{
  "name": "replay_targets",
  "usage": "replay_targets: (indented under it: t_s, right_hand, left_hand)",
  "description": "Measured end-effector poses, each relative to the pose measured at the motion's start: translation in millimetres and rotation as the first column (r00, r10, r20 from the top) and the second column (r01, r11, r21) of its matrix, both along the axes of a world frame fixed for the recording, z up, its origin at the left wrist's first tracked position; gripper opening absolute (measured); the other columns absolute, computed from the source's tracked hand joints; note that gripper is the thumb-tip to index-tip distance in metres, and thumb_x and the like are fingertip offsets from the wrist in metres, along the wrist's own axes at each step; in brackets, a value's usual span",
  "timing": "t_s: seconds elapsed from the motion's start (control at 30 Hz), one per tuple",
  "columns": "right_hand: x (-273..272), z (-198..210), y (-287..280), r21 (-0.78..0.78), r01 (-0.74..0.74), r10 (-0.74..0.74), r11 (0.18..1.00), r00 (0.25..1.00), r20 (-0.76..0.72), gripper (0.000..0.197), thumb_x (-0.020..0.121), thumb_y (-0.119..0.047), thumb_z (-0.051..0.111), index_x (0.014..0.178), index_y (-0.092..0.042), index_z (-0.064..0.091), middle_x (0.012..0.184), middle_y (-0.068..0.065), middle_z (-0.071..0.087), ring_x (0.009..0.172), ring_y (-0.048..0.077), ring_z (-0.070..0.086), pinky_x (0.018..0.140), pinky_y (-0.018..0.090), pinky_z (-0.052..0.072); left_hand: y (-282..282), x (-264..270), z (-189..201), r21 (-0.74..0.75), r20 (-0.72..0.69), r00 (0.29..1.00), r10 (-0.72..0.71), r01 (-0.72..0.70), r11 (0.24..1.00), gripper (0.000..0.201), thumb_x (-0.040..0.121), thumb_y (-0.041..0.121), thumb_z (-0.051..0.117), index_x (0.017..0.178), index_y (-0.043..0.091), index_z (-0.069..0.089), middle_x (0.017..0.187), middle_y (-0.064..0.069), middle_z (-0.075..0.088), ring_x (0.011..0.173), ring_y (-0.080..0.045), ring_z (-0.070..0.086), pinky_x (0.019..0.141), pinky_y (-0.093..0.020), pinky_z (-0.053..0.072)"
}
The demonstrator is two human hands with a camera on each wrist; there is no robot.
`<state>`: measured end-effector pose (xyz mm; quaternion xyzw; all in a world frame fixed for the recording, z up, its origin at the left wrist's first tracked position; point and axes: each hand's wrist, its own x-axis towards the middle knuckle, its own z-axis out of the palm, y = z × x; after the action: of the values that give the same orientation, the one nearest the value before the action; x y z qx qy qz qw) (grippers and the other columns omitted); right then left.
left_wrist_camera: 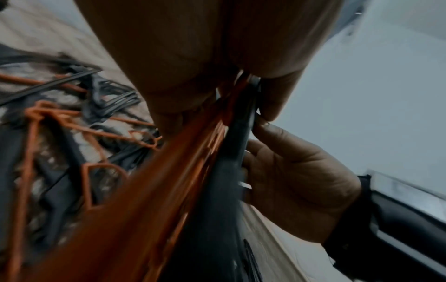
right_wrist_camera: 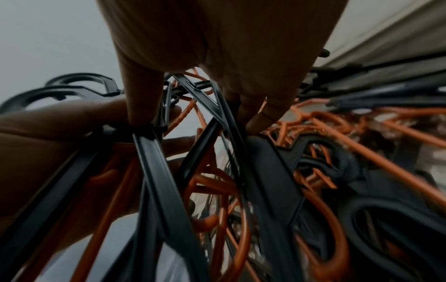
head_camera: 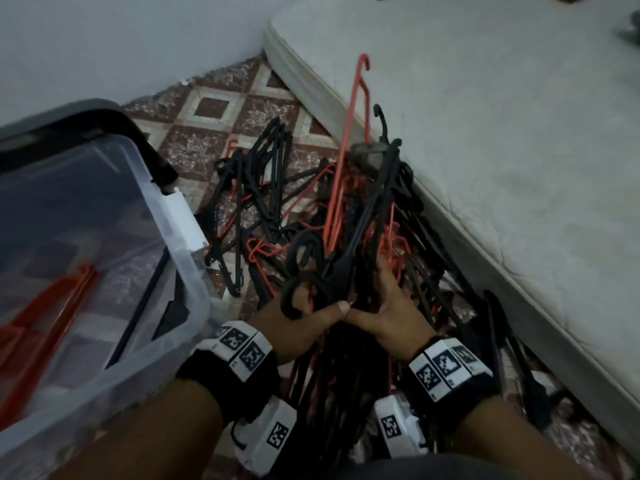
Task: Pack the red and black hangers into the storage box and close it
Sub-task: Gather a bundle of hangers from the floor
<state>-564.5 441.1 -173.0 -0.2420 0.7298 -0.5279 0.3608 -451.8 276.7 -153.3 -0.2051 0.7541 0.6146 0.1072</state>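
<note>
A tangled pile of red and black hangers (head_camera: 263, 202) lies on the patterned floor between the box and a mattress. My left hand (head_camera: 308, 317) and right hand (head_camera: 389, 303) sit side by side, both gripping a lifted bundle of hangers (head_camera: 349, 244). In the left wrist view my left hand (left_wrist_camera: 193, 80) holds the blurred red and black bundle (left_wrist_camera: 169, 181). In the right wrist view the fingers (right_wrist_camera: 142, 95) of my right hand curl round black hangers (right_wrist_camera: 154, 171). The clear storage box (head_camera: 187, 258) stands open at the left with red hangers (head_camera: 52, 306) inside.
The box's dark grey lid (head_camera: 104, 119) lies behind the box. A pale mattress (head_camera: 502, 150) runs along the right, with hangers leaning on its edge. A light wall (head_camera: 104, 39) closes off the far side. Patterned floor (head_camera: 214, 109) shows beyond the pile.
</note>
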Motion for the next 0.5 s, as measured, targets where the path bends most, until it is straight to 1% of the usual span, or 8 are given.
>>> replay_targets:
  t_s: [0.07, 0.1, 0.2, 0.23, 0.3, 0.33, 0.4, 0.5]
  right_hand:
    - [-6.1, 15.4, 2.9, -0.048, -0.009, 0.007, 0.999, 0.999, -0.036, 0.111, 0.07, -0.048, 0.082, 0.156, -0.034, 0.013, 0.152, -0.007, 0.044, 0.139, 0.011, 0.043, 0.114, 0.044, 0.037]
    - [-8.1, 23.5, 4.6, -0.074, -0.008, 0.004, 0.997, 0.998, -0.055, 0.109, 0.072, -0.043, 0.083, 0.156, -0.036, 0.014, 0.15, -0.006, 0.047, 0.137, 0.012, 0.046, 0.112, 0.046, 0.039]
    - [-11.9, 41.2, 12.7, -0.135, 0.031, -0.047, 0.99, 0.992, -0.118, 0.113, 0.072, -0.034, 0.088, 0.155, -0.04, 0.012, 0.146, -0.009, 0.05, 0.133, 0.013, 0.05, 0.109, 0.047, 0.042]
    - [-11.9, 46.4, 16.1, -0.136, 0.047, -0.065, 0.99, 0.989, -0.133, 0.117, 0.069, -0.036, 0.089, 0.155, -0.042, 0.01, 0.147, -0.011, 0.049, 0.133, 0.013, 0.05, 0.108, 0.047, 0.043]
    - [-10.4, 58.3, 21.1, -0.156, 0.072, -0.097, 0.985, 0.983, -0.156, 0.122, 0.066, -0.039, 0.091, 0.154, -0.046, 0.007, 0.148, -0.013, 0.048, 0.133, 0.012, 0.05, 0.106, 0.048, 0.045]
    - [-9.9, 64.4, 22.6, -0.178, 0.07, -0.102, 0.982, 0.979, -0.177, 0.12, 0.067, -0.038, 0.091, 0.154, -0.045, 0.008, 0.146, -0.014, 0.049, 0.132, 0.011, 0.051, 0.105, 0.048, 0.045]
    - [-10.5, 81.2, 21.7, -0.215, 0.06, -0.112, 0.975, 0.964, -0.241, 0.115, 0.071, -0.036, 0.089, 0.155, -0.039, 0.012, 0.144, -0.013, 0.051, 0.131, 0.011, 0.052, 0.103, 0.046, 0.047]
    - [-14.6, 121.3, 14.1, -0.282, 0.064, -0.15, 0.957, 0.944, -0.294, 0.109, 0.074, -0.033, 0.087, 0.155, -0.034, 0.015, 0.144, -0.008, 0.052, 0.132, 0.015, 0.052, 0.105, 0.047, 0.046]
  left_hand:
    - [3.4, -1.6, 27.0, -0.036, -0.041, 0.997, -0.072, 0.071, 0.997, 0.04, 0.087, 0.063, 0.059, 0.126, 0.057, 0.052, 0.122, 0.028, 0.062, 0.111, 0.007, 0.059, 0.089, -0.02, 0.051]
    - [5.4, -1.9, 38.2, -0.043, -0.062, 0.995, -0.077, 0.075, 0.996, 0.037, 0.088, 0.061, 0.059, 0.124, 0.054, 0.055, 0.12, 0.025, 0.065, 0.109, 0.004, 0.061, 0.087, -0.02, 0.053]
    - [11.8, 0.4, 64.2, -0.137, -0.092, 0.989, -0.117, 0.104, 0.985, 0.056, 0.086, 0.064, 0.06, 0.12, 0.02, 0.064, 0.108, -0.012, 0.071, 0.098, -0.031, 0.068, 0.085, -0.048, 0.057]
    - [14.2, 1.5, 68.7, -0.163, -0.094, 0.986, -0.14, 0.124, 0.979, 0.051, 0.086, 0.064, 0.058, 0.117, 0.024, 0.065, 0.102, -0.013, 0.071, 0.093, -0.032, 0.068, 0.082, -0.047, 0.057]
    - [17.2, 4.4, 81.8, -0.226, -0.112, 0.977, -0.181, 0.153, 0.962, 0.018, 0.089, 0.062, 0.056, 0.104, 0.053, 0.059, 0.088, -0.002, 0.072, 0.083, -0.02, 0.07, 0.075, -0.037, 0.059]
    - [18.1, 5.3, 88.3, -0.241, -0.123, 0.976, -0.177, 0.144, 0.96, 0.016, 0.089, 0.064, 0.055, 0.102, 0.055, 0.056, 0.091, -0.006, 0.072, 0.085, -0.022, 0.069, 0.077, -0.042, 0.059]
    - [19.2, 4.2, 101.9, -0.259, -0.139, 0.98, -0.145, 0.106, 0.96, 0.027, 0.085, 0.07, 0.053, 0.105, 0.053, 0.055, 0.1, -0.009, 0.071, 0.091, -0.024, 0.069, 0.08, -0.05, 0.057]
    - [14.8, -1.9, 127.2, -0.251, -0.165, 0.985, -0.056, 0.013, 0.968, 0.043, 0.078, 0.075, 0.054, 0.116, 0.055, 0.056, 0.103, 0.017, 0.07, 0.091, -0.002, 0.067, 0.083, -0.036, 0.058]
